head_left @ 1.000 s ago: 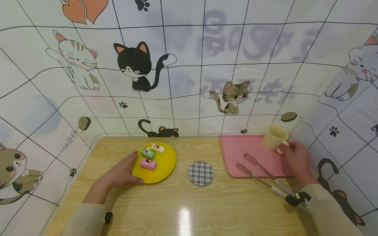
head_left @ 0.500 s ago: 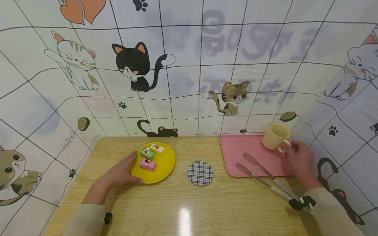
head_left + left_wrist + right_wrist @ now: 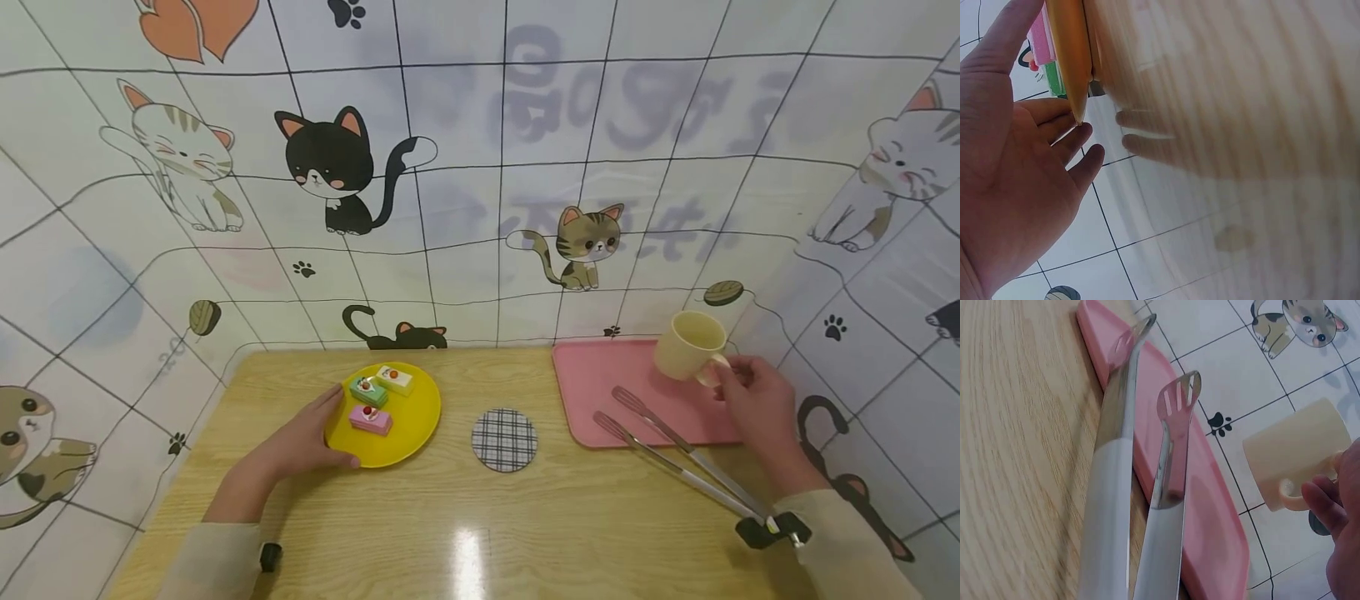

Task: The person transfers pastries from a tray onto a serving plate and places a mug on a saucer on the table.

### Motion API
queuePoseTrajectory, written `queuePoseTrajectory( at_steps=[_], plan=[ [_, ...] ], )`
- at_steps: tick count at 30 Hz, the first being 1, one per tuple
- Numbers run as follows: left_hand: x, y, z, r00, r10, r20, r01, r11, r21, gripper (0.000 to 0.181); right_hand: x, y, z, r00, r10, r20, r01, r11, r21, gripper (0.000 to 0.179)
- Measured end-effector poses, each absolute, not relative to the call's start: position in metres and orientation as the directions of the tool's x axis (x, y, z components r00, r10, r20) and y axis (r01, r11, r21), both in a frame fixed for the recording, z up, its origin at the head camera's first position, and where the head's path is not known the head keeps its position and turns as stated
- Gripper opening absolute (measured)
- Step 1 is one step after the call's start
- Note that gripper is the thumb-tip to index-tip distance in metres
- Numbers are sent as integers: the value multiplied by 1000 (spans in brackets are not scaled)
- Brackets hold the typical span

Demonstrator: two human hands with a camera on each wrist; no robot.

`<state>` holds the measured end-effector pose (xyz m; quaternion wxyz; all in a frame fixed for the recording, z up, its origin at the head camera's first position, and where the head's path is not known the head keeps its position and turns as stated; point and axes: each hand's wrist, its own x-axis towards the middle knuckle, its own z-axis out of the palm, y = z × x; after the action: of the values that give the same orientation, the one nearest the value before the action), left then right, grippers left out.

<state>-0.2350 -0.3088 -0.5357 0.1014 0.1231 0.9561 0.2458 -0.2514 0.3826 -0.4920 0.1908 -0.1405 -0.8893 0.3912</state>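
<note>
My left hand rests at the left side of a yellow plate, fingers and thumb spread along the rim. In the left wrist view the fingers lie loosely extended beside the plate's edge. On the plate sit a pink toy cake slice, a green one and a pale yellow one. My right hand pinches the handle of a cream mug. The mug is held slightly tilted above the pink tray, apart from it in the right wrist view.
Metal tongs lie across the tray's front edge, their slotted tips over the tray and handles below my right wrist. A round checked coaster lies mid-table. The cat-patterned wall rises behind the wooden table.
The mug has risen off the tray and shifted slightly left with my right hand. My left hand stays at the plate. The head view has swung slightly.
</note>
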Motion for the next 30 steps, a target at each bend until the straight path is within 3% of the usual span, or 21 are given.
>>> queuePoseTrajectory(
  at_steps=[13,22,30],
  plan=[
    [-231,-313,-532,-958,277,-71,202,831,518,132,-231,354,-483,-899,347,267,14,633,-774,38],
    [-236,-299,-519,-954,281,106,298,835,463,108,-222,342,-471,-905,310,290,-27,640,-768,40],
    [-234,-276,-510,-932,302,202,363,799,479,88,-218,330,-465,-908,266,322,-84,639,-764,37]
  ],
)
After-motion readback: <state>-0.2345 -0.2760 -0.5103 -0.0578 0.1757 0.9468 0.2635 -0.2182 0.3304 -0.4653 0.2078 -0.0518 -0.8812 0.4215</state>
